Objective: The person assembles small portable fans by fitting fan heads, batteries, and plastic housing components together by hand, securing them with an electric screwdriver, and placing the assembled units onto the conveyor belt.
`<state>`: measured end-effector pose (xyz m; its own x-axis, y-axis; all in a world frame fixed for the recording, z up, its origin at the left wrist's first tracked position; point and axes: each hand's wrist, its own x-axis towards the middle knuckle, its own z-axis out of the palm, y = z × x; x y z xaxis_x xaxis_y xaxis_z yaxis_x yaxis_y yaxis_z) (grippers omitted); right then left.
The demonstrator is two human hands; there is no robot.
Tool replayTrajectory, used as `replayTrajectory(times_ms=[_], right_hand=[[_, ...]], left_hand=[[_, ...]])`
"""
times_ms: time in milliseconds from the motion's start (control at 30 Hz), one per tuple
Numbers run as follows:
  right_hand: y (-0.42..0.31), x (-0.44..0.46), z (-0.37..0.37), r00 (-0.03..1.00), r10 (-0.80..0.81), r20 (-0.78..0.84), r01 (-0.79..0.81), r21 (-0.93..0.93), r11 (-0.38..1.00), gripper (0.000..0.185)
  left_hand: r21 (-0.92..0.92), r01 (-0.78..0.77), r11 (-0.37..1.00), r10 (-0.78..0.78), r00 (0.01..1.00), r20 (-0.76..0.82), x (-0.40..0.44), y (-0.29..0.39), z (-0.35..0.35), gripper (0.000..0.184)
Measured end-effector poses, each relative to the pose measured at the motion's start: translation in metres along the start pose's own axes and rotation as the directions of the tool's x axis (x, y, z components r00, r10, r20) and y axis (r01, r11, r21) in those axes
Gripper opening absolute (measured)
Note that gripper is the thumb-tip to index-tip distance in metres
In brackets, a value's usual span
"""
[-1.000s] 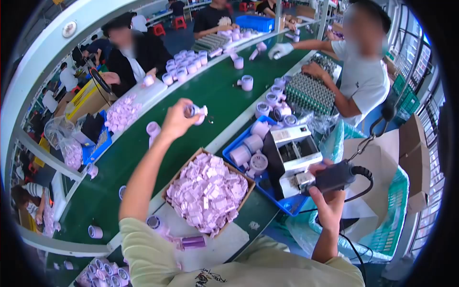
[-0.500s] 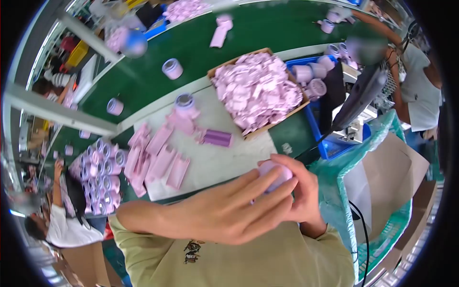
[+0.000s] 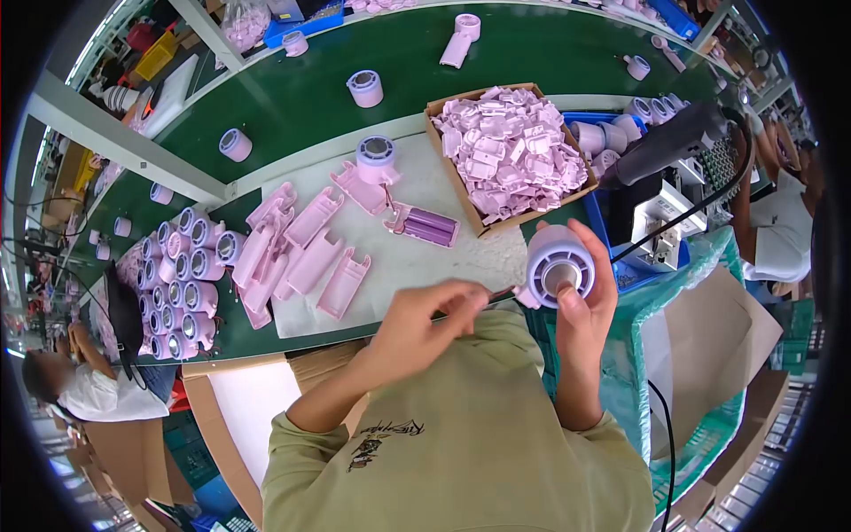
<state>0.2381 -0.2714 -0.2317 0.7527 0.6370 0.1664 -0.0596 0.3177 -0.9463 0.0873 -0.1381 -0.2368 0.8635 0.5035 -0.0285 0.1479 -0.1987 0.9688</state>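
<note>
My right hand (image 3: 585, 297) grips a pink, round fan head (image 3: 560, 257), its spoked ring and hub turned towards me. The thumb presses at the hub. Thin, dark wires (image 3: 503, 293) run from the fan head's short neck to my left hand (image 3: 425, 324), whose fingertips are pinched on them. On the white mat beyond lie pink handle shells (image 3: 343, 282), some stacked. A second fan head (image 3: 376, 160) stands there beside an open shell (image 3: 359, 191). A shell holding purple battery cells (image 3: 430, 225) is wired to it.
A cardboard box (image 3: 483, 229) full of small pink parts stands behind the mat. To its right are a blue bin (image 3: 631, 277) and a black power tool (image 3: 665, 146). Several fan heads (image 3: 182, 293) are grouped at left. A teal-lined crate (image 3: 638, 355) is at my right.
My hands have come apart: the right has turned the fan head to show its ring, while the left has drawn back leftwards, pinching the wires. The camera view has shifted.
</note>
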Motion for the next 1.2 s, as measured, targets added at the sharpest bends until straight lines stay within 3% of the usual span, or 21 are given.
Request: replayTrajectory(times_ms=[67,100,167,267,367,467,667,767,867,967,1067,1200], right_hand=[[0.001,0.004,0.001,0.997,-0.026,-0.077,0.025,-0.022,0.999,0.075],[0.002,0.007,0.001,0.992,-0.041,-0.116,0.037,-0.033,0.999,0.074],[0.002,0.012,0.0,0.986,-0.081,-0.145,0.068,-0.097,0.993,0.074],[0.002,0.016,-0.004,0.981,-0.085,-0.173,0.051,-0.19,0.98,0.079],[0.001,0.02,-0.01,0.983,-0.111,-0.149,0.074,-0.23,0.97,0.079],[0.006,0.025,-0.019,0.985,-0.108,-0.132,0.092,-0.126,0.988,0.077],[0.01,0.031,-0.021,0.987,-0.101,-0.123,0.088,-0.104,0.991,0.076],[0.01,0.032,-0.024,0.989,-0.082,-0.127,0.069,-0.103,0.992,0.075],[0.011,0.032,-0.023,0.987,-0.095,-0.127,0.083,-0.097,0.992,0.075],[0.01,0.032,-0.024,0.988,-0.102,-0.115,0.09,-0.105,0.99,0.075],[0.009,0.032,-0.024,0.99,-0.102,-0.094,0.091,-0.112,0.989,0.075],[0.011,0.031,-0.025,0.992,-0.102,-0.076,0.092,-0.122,0.988,0.075]], left_hand=[[0.21,0.07,0.975,-0.047,0.992,-0.113,0.018,-0.031,-0.006,0.028],[0.428,0.091,0.899,0.011,0.973,-0.229,0.026,-0.039,-0.007,0.033],[0.764,0.208,0.611,0.189,0.899,-0.396,0.041,-0.048,-0.007,0.043],[0.788,0.308,0.533,0.162,0.877,-0.452,0.061,-0.05,-0.009,0.053],[0.835,0.306,0.458,0.18,0.888,-0.424,0.066,-0.053,-0.006,0.057],[0.822,0.298,0.485,0.087,0.919,-0.385,0.065,-0.041,-0.008,0.059],[0.707,0.022,0.707,0.068,0.993,-0.099,0.044,-0.029,-0.025,0.058],[0.667,0.032,0.745,0.066,0.99,-0.122,0.041,-0.035,-0.03,0.054],[0.739,0.152,0.657,0.058,0.966,-0.25,0.039,-0.031,-0.017,0.048],[0.873,0.141,0.468,0.238,0.931,-0.278,0.045,-0.039,-0.009,0.047],[0.903,0.219,0.369,0.217,0.925,-0.313,0.049,-0.042,-0.004,0.052],[0.892,0.26,0.369,0.139,0.934,-0.329,0.049,-0.041,-0.006,0.057]])
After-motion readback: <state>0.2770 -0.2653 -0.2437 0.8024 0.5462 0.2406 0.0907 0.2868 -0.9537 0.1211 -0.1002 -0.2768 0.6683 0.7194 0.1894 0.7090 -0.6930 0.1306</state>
